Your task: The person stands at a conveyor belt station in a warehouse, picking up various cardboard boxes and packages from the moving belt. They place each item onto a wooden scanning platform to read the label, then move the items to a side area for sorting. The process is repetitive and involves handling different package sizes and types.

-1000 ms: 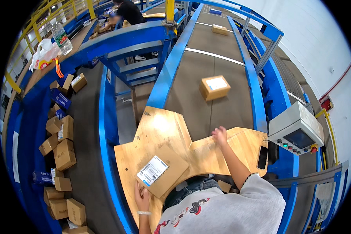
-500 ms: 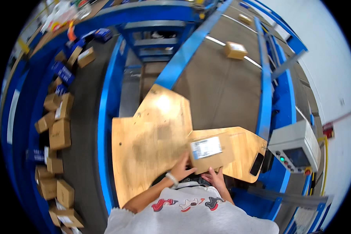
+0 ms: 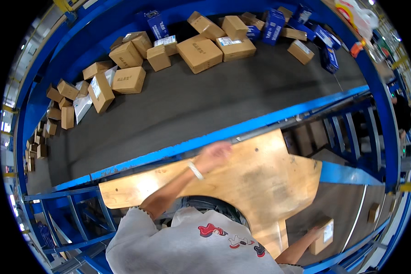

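My left hand is over the wooden tabletop, close to the blue edge of the belt beyond it. Motion smears its fingers, and no object shows in it. A pale band circles that wrist. At the lower right, my right hand grips the near side of a small brown cardboard box. A white label covers part of the box, which is on or just over a dark belt beside the table. Some of the right fingers are hidden against the cardboard.
Across the table runs a wide dark conveyor belt. Many brown cartons and blue boxes line its far side. Another small carton rides the right-hand belt. Blue railings stand at the lower left.
My view has swung left toward the wide belt. The labelled box that both hands held over the table has left the tabletop. My hands are now far apart, the right one on a box.
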`<state>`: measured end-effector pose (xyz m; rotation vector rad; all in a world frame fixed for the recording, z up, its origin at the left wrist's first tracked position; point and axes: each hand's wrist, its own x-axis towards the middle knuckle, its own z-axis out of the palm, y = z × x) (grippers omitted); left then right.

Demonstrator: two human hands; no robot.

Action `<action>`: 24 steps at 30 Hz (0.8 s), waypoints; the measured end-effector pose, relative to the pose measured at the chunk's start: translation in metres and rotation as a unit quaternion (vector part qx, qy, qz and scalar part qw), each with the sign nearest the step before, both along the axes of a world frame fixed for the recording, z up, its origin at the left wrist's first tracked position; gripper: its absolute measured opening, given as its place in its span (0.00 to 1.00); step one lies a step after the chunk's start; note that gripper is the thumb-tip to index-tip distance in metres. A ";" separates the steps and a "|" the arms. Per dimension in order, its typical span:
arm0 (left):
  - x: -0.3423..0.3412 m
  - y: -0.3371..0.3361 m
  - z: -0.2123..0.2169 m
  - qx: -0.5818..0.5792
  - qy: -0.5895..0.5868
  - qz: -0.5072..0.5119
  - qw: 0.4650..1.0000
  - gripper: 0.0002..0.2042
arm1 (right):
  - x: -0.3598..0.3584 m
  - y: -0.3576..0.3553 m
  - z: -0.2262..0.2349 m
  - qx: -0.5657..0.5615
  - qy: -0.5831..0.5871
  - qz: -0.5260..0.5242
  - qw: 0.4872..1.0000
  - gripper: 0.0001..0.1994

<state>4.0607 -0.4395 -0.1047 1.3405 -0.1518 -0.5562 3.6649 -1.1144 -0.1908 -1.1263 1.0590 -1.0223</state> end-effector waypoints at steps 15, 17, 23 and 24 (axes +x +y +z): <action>0.494 0.220 -0.224 -0.071 0.241 0.422 0.871 0.58 | 0.867 0.416 -0.015 0.265 0.038 0.554 0.788 0.32; 0.535 0.203 -0.229 -0.103 0.201 0.365 0.903 0.59 | 0.940 0.444 -0.067 0.451 0.045 0.444 0.773 0.50; 0.568 0.195 -0.234 -0.058 0.287 0.457 0.840 0.61 | 1.068 0.520 -0.133 0.473 -0.027 0.383 0.793 0.66; 0.559 0.206 -0.234 -0.061 0.308 0.472 0.824 0.60 | 1.070 0.535 -0.128 0.460 -0.039 0.383 0.800 0.67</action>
